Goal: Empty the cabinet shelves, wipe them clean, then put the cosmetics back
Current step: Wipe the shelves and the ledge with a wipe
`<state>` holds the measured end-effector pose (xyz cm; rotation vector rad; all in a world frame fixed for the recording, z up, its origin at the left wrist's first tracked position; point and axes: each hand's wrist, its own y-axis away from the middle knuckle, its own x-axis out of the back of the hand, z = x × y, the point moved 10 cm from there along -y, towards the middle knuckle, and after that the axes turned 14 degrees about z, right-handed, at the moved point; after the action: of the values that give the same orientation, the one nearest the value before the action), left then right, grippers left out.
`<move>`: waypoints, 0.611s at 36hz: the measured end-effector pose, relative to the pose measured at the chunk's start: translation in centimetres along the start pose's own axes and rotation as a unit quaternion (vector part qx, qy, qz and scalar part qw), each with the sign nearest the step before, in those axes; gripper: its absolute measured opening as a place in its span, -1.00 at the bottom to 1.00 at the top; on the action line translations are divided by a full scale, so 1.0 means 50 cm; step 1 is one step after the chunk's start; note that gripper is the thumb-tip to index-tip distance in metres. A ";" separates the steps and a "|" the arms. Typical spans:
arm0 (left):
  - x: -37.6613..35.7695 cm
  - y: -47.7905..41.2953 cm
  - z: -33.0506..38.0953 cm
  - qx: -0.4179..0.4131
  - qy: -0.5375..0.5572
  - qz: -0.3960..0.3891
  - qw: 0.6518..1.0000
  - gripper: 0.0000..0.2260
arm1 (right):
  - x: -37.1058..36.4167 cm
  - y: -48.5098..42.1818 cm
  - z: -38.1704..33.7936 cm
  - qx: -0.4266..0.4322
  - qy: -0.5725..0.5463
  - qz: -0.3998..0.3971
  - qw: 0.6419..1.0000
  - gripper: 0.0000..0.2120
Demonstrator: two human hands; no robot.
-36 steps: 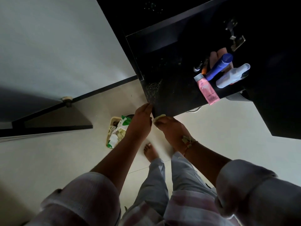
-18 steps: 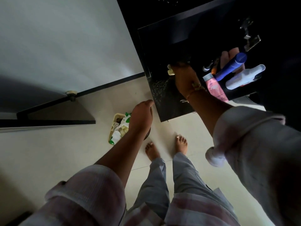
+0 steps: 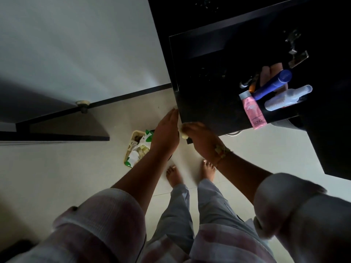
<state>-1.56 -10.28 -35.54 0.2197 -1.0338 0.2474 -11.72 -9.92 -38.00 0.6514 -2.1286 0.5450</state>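
Observation:
A black cabinet shelf fills the upper right. On its right part lie a pink tube, a blue tube, a white spray bottle and some smaller items behind them. My right hand presses a small pale cloth at the shelf's front left corner. My left hand is held flat and slightly cupped against the shelf's left edge, beside the cloth, holding nothing.
A small basket with green and white packets stands on the pale floor below the shelf, left of my bare feet. A dark open door and a wall door stopper are at the left. A metal hinge sits at the shelf's back right.
My right hand with the cloth came from the back of the shelf to its front left corner. My left hand rose from below to the shelf's edge.

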 end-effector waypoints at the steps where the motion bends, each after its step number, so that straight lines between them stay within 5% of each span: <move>1: 0.000 0.000 0.002 -0.001 -0.003 -0.003 1.000 -0.44 | -0.004 0.014 -0.003 0.022 -0.004 0.001 1.000 -0.63; 6: 0.001 -0.002 0.023 -0.017 0.005 -0.010 1.000 -0.46 | 0.001 0.043 -0.010 0.030 -0.015 -0.037 0.999 -0.53; 14: -0.029 -0.012 0.042 -0.063 -0.037 -0.059 0.996 -0.48 | 0.165 -0.097 0.133 -0.121 0.052 0.134 0.982 -0.56; 22: -0.064 -0.012 0.045 -0.082 -0.104 -0.131 0.983 -0.37 | 0.149 -0.164 0.183 -0.167 0.103 0.058 0.979 -0.62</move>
<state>-4.79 -11.81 -37.26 0.2337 -1.2133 -0.1012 -15.93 -23.51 -35.89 0.2717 -2.0054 0.2917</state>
